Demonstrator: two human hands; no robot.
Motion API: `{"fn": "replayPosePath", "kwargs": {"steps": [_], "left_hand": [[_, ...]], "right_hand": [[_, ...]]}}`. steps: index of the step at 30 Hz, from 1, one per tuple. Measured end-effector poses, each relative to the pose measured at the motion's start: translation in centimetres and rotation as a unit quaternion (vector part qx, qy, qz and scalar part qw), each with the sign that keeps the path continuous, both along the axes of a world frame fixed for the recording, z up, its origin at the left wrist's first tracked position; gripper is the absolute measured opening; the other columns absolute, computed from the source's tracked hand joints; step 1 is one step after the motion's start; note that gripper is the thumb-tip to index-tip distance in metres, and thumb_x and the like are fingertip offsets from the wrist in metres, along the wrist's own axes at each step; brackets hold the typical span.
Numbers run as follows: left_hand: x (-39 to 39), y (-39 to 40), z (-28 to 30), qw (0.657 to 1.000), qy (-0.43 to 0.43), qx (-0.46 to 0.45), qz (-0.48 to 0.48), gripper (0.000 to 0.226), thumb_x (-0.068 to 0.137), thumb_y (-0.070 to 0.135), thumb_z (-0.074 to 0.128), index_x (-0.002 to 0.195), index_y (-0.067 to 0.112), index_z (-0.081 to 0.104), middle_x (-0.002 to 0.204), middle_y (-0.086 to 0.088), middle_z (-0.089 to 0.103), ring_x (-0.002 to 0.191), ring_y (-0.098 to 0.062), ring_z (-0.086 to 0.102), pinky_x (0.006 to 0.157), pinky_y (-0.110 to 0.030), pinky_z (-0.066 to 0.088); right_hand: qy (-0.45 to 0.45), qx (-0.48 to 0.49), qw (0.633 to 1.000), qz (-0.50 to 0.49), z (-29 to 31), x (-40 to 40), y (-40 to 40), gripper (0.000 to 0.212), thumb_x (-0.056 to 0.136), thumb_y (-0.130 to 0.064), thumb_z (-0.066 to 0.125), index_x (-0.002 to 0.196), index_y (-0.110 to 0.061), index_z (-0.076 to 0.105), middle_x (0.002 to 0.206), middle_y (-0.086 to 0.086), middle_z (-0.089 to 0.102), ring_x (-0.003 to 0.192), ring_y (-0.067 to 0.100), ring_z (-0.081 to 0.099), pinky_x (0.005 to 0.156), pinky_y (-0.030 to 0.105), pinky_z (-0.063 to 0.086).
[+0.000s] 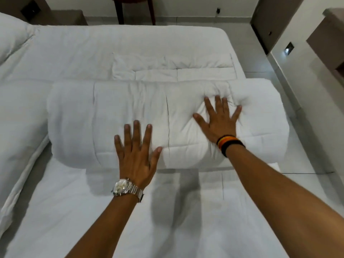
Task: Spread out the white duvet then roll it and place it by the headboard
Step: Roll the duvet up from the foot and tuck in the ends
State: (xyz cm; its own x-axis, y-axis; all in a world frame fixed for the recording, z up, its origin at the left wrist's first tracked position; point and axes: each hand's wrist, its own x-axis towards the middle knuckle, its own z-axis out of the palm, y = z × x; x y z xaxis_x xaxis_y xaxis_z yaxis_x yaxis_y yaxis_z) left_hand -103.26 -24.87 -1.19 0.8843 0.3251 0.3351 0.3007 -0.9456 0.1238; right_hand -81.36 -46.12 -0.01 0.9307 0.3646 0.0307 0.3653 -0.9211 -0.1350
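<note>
Head: left hand (136, 161), right hand (219, 121) flat, rolled duvet (89, 118)

Bare forearms, no sleeves. Silver metal-link wristwatch (125, 189) with pale round dial just behind left hand (136, 157). Stacked bands (229, 144), black, orange and yellow, just behind right hand (218, 120).

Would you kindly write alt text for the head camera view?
Two open hands, left hand and right hand, press flat on a partly rolled white duvet lying across a bed. A pillow sits far left.
</note>
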Motion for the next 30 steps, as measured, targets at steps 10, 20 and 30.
{"fn": "replayPosePath", "kwargs": {"steps": [10, 20, 30], "left_hand": [[3.0, 5.2, -2.1, 0.998, 0.031, 0.0, -0.045, 0.092, 0.094, 0.083, 0.028, 0.168, 0.029, 0.015, 0.177, -0.005, 0.005, 0.163, -0.032, 0.002, 0.126, -0.065, -0.002], [5.1, 6.2, -6.4, 0.996, -0.056, 0.03, -0.056, 0.044, 0.101, 0.053, 0.056, 0.134, 0.027, 0.069, 0.143, 0.001, 0.067, 0.148, -0.027, 0.045, 0.125, -0.065, 0.007], [1.9, 3.4, -3.7, 0.98, -0.133, -0.146, -0.015, 0.016, 0.094, 0.003, 0.065, 0.099, 0.009, 0.08, 0.096, -0.012, 0.08, 0.102, -0.034, 0.075, 0.1, -0.044, 0.054]], "right_hand": [[-0.161, 0.045, 0.984, 0.057, -5.1, -8.6, -7.4, 0.118, 0.083, -0.094, 0.039, 0.167, -0.016, 0.019, 0.176, 0.016, 0.006, 0.162, 0.035, 0.007, 0.121, 0.076, 0.001], [-0.274, 0.055, 0.958, 0.065, -9.4, -1.6, -3.1, 0.08, 0.092, -0.08, 0.05, 0.145, -0.022, 0.061, 0.126, 0.004, 0.071, 0.123, 0.03, 0.063, 0.12, 0.061, 0.028], [-0.199, 0.16, 0.964, 0.067, -7.1, -4.6, -3.2, 0.018, 0.096, -0.025, 0.073, 0.089, -0.008, 0.076, 0.075, 0.011, 0.066, 0.069, 0.036, 0.063, 0.076, 0.046, 0.047]]}}
